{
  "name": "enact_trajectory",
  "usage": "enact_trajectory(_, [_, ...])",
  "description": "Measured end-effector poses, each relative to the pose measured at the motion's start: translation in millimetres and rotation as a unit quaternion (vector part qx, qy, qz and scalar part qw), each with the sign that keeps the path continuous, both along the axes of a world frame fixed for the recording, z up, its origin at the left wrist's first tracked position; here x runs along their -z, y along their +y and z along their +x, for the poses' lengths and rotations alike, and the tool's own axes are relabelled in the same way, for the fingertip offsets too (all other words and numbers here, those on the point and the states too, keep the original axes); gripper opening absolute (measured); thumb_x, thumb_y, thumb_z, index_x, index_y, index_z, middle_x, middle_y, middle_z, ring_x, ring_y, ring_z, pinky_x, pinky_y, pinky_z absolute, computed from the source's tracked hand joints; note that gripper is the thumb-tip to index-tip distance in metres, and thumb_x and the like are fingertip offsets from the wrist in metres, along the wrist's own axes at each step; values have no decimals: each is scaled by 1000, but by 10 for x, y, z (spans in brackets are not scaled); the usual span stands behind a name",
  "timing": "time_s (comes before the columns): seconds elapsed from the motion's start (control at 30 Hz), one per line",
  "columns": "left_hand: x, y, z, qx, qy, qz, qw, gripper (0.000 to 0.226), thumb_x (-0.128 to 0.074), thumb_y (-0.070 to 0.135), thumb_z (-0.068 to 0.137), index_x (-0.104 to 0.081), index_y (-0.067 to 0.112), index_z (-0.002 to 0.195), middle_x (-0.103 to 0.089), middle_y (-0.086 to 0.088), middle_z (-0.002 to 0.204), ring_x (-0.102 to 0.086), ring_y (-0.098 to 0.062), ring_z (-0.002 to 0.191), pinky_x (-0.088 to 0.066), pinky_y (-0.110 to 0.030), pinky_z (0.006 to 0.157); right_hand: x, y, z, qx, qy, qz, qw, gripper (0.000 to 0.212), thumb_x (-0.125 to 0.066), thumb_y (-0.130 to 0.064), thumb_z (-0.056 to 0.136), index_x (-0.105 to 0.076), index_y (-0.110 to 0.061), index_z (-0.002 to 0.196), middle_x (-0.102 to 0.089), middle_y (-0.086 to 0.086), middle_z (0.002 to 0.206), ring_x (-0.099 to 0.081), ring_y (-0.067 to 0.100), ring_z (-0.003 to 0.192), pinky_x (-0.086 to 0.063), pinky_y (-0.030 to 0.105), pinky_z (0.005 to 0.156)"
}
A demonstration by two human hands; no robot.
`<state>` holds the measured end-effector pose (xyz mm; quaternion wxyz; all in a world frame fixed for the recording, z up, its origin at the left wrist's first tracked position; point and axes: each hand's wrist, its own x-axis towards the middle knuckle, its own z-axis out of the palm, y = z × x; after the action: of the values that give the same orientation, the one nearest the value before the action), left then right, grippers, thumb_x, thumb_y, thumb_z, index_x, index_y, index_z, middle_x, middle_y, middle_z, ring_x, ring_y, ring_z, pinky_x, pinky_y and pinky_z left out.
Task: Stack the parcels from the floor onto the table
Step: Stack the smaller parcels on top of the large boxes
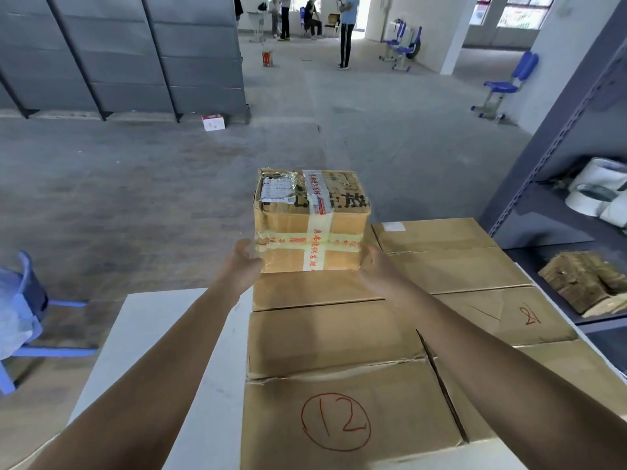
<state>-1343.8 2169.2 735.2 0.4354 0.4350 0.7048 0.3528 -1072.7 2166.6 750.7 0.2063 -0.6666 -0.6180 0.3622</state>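
Observation:
A small taped cardboard parcel (310,218), with a shipping label and red-printed tape, sits at the far end of a large flat box marked "12" (336,385). My left hand (242,264) holds its lower left side and my right hand (376,264) holds its lower right side, fingers bent round the edges. The "12" box lies on the white table (163,351). A second large box marked "21" (475,283) lies beside it on the right.
A grey metal shelf rack (576,184) with bundled goods stands at the right. A blue chair with a plastic bag (20,310) is at the left. Grey partitions, a small white box (213,122), blue chairs and several people are across the concrete floor.

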Motion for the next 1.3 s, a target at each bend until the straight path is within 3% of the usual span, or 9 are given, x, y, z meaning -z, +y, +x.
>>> enact_trajectory(0.07, [1,-97,22,11,10,12,1000,58,-54,11,86,-36,26,139,-54,6,108,-54,-10,84,-48,-29,69,-18,-111,-7,-1,-34,4,999,61,-56,-34,92,-29,-29,146,-53,-3,126,-52,5,80,-43,25,63])
enact_trajectory(0.13, [-16,-221,48,10,19,19,1000,57,-54,10,85,-39,27,137,-50,15,93,-53,-6,81,-41,-24,58,-50,-207,-21,-13,-62,9,998,61,-53,-24,91,-29,-27,147,-51,1,125,-52,5,77,-40,23,57])
enact_trajectory(0.27, [-84,-556,119,12,32,46,998,59,-60,13,84,-40,32,137,-43,25,87,-49,2,77,-36,-18,56,-135,-410,-71,-61,-95,17,993,68,-49,-18,91,-20,-25,152,-43,9,143,-56,25,107,-50,35,78])
enact_trajectory(0.33, [-145,-764,158,12,56,52,997,61,-59,13,83,-39,31,138,-42,26,88,-48,2,76,-36,-18,56,-150,-525,-98,-87,-105,30,990,67,-48,-21,93,-19,-27,153,-39,9,147,-56,21,105,-48,32,75])
enact_trajectory(0.43, [-247,-1160,226,-2,117,50,992,62,-49,15,85,-32,29,143,-50,9,123,-50,-9,87,-39,-21,65,-159,-744,-157,-140,-134,61,979,62,-47,-23,94,-23,-27,150,-40,11,144,-54,22,104,-45,32,75])
enact_trajectory(0.53, [-272,-1685,351,-18,182,66,981,59,-46,16,89,-30,25,144,-36,-4,146,-44,-15,108,-35,-26,82,-126,-1038,-234,-207,-144,101,962,58,-48,-24,94,-27,-25,148,-46,12,135,-57,25,105,-46,35,81])
enact_trajectory(0.67, [-271,-2590,613,-59,253,72,963,58,-49,12,91,-30,18,146,-34,-9,149,-36,-24,134,-30,-26,98,-56,-1598,-319,-312,-119,171,927,55,-51,-29,93,-31,-25,145,-48,8,132,-55,22,111,-45,33,84])
enact_trajectory(0.97, [-39,-4967,1082,-165,355,-42,919,59,-53,10,88,-35,13,144,-35,-12,146,-38,-32,130,-31,-34,104,138,-3272,-505,-521,-8,215,826,54,-51,-26,93,-36,-26,145,-47,1,140,-49,23,123,-46,38,92])
enact_trajectory(1.3, [447,-7020,1358,-281,306,-184,891,60,-55,13,89,-32,16,145,-30,-12,148,-34,-32,135,-34,-41,110,858,-4891,-667,-659,-10,137,739,52,-49,-25,94,-37,-26,144,-45,1,141,-52,22,116,-48,39,90])
